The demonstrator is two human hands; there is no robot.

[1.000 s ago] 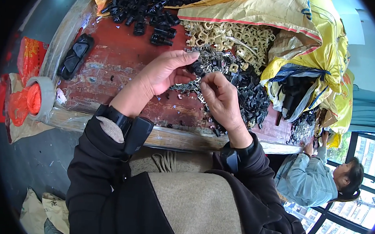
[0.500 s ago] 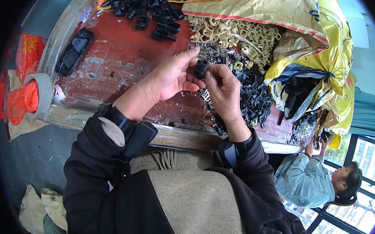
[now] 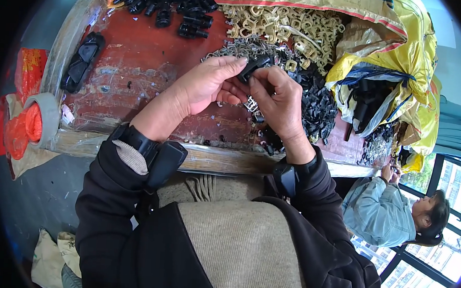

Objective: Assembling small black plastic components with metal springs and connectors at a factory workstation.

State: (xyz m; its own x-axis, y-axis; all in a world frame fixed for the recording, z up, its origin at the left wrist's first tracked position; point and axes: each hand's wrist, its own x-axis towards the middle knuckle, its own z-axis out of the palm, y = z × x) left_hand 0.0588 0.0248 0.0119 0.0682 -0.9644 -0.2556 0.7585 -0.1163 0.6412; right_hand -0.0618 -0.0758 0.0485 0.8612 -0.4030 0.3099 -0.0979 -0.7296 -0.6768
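Between my two hands, above the red tabletop (image 3: 138, 91), is a black tubular plastic part (image 3: 255, 66), tilted with its far end pointing up and right. My left hand (image 3: 215, 85) grips it from the left, thumb stretched along its side and fingers curled beneath. The fingers of my right hand (image 3: 280, 97) pinch together at the part's near end; whether they also hold a smaller piece is hidden. Just beyond the hands lie small metal clips (image 3: 235, 48) in a heap. Small black plastic pieces (image 3: 317, 104) are piled to the right of my right hand.
Cream plastic clips (image 3: 280, 25) spill from a yellow woven sack (image 3: 375, 58) at the far right. Black tubular fittings (image 3: 165, 3) are heaped at the far left. A black molded object (image 3: 82, 62) lies near the left edge. Another person (image 3: 384, 211) works at the right.
The black part has tipped from nearly upright, its open end facing me, to a slant toward the upper right. Both hands have stayed close together, and the view has shifted slightly.
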